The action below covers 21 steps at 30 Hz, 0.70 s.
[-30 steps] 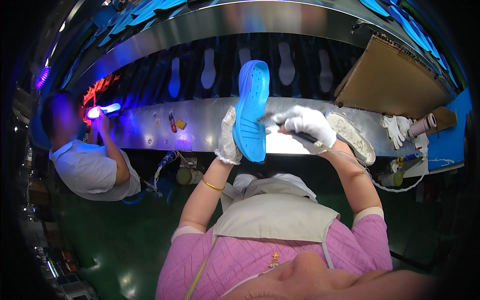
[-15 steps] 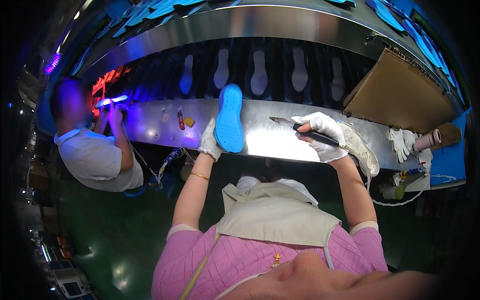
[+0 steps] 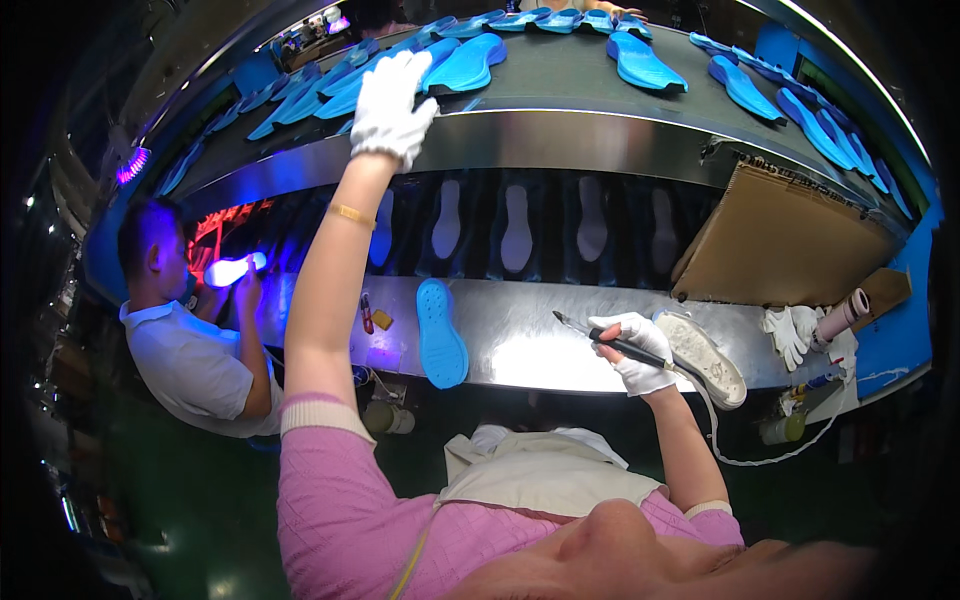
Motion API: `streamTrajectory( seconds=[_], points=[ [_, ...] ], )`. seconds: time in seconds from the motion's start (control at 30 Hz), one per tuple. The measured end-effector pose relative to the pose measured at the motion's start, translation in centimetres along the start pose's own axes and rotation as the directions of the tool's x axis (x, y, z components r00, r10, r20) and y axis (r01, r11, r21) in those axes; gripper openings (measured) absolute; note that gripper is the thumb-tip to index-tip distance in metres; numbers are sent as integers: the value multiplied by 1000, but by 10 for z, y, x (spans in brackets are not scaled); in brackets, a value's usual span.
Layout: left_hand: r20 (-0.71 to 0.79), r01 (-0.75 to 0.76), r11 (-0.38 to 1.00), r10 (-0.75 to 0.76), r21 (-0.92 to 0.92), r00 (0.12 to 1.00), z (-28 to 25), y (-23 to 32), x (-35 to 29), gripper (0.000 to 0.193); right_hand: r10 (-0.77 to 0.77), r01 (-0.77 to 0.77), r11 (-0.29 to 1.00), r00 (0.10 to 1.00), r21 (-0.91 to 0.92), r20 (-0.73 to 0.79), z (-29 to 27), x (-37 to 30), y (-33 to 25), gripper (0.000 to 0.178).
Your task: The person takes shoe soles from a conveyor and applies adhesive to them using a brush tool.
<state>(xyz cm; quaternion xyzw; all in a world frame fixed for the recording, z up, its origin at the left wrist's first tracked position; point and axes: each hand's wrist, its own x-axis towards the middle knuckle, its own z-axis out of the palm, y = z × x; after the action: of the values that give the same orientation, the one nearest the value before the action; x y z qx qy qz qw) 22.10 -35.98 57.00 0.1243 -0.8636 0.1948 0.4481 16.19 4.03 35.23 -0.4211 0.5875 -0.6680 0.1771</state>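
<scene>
My left hand (image 3: 393,110), in a white glove, is stretched far forward over the belt. Its fingers lie out over a blue shoe sole (image 3: 345,98), beside another blue sole (image 3: 468,64); whether they touch is hard to tell. My right hand (image 3: 637,352), gloved with some fingertips bare, is closed round a slim black-handled brush (image 3: 632,350) with a metal collar, its tip pointing left above the metal bench (image 3: 540,345). Lying by itself on the bench, left of the brush, is a blue sole (image 3: 441,335). A cream-white sole-shaped piece (image 3: 700,358) lies just right of my right hand.
Across the back runs a belt (image 3: 560,80) with several blue soles. Beneath it are dark slots with sole shapes (image 3: 516,225). Cardboard (image 3: 785,235) leans at right, near white gloves (image 3: 787,335) and a pink spool (image 3: 842,313). A co-worker (image 3: 190,330) works at left under violet light.
My left hand has let go of the blue sole, now lying on the bench, and has reached forward to the belt. My right hand keeps the brush. The view has shifted forward.
</scene>
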Motion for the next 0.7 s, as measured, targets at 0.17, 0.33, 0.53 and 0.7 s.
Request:
streamTrajectory(
  seconds=[0.17,0.33,0.53,0.7],
  points=[
    [243,323,777,-223,-541,944,11,14,3,27,109,-110,994,989,-4,-104,-13,-12,0,22],
    [58,49,-29,-514,-998,856,-73,45,-29,26,219,-219,976,958,21,-185,-25,-18,11,21],
    [68,-30,-456,-196,-890,978,-135,32,-79,55,219,-184,969,947,163,-237,-15,-17,16,22],
    [524,481,-863,341,-154,780,-65,121,-173,70,258,-174,903,951,392,-171,1,-16,-2,22]
  ],
)
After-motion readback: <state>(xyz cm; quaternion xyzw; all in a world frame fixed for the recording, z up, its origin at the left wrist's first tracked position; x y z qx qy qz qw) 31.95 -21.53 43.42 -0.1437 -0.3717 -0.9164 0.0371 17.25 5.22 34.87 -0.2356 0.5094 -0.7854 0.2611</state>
